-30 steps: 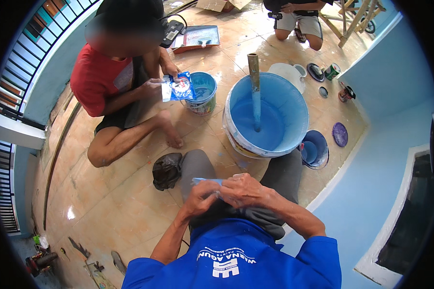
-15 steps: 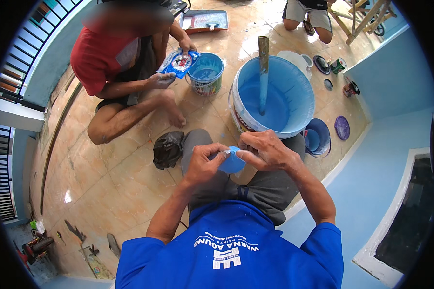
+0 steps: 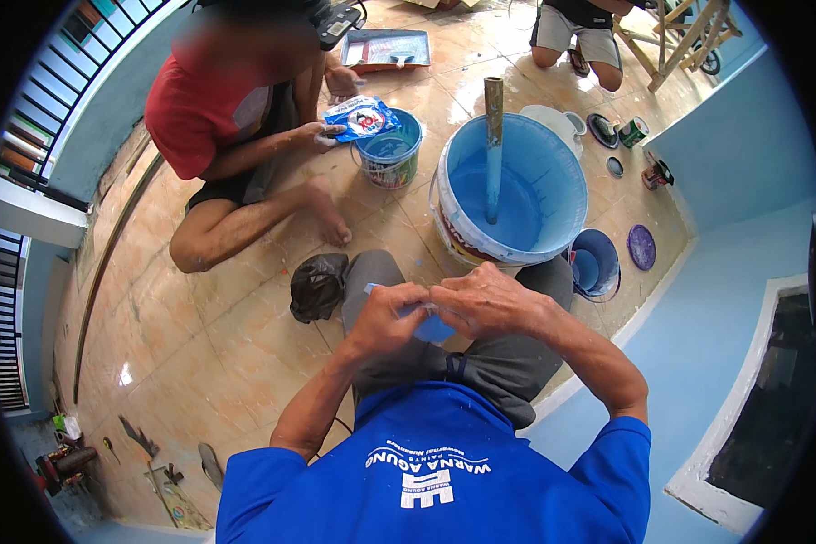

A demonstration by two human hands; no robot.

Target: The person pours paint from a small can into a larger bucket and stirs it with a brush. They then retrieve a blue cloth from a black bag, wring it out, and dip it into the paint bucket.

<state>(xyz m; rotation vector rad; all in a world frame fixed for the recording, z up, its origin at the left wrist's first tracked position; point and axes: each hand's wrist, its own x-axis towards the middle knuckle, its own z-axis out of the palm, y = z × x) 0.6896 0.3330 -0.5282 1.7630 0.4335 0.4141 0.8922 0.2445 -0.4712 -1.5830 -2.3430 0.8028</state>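
Note:
Both hands meet over my lap around a small blue plastic bag, whose rounded lower part hangs below the fingers. My left hand pinches its top from the left, with a pale blue end sticking out past the knuckles. From the right, my right hand grips the same top edge, fingertips pressed close to the left ones. The pinched part is mostly hidden by the fingers. Just beyond my hands stands a large white bucket of light blue paint, with a paint-streaked stick leaning in it.
At the left, a co-worker in red holds a blue packet beside a small paint pail. A black plastic bag lies by my left knee. Right of the big bucket are a dark blue pail and a purple lid.
My hands have drawn together and now cover more of the blue bag. The co-worker has taken one hand off the packet, which is over the small pail's edge.

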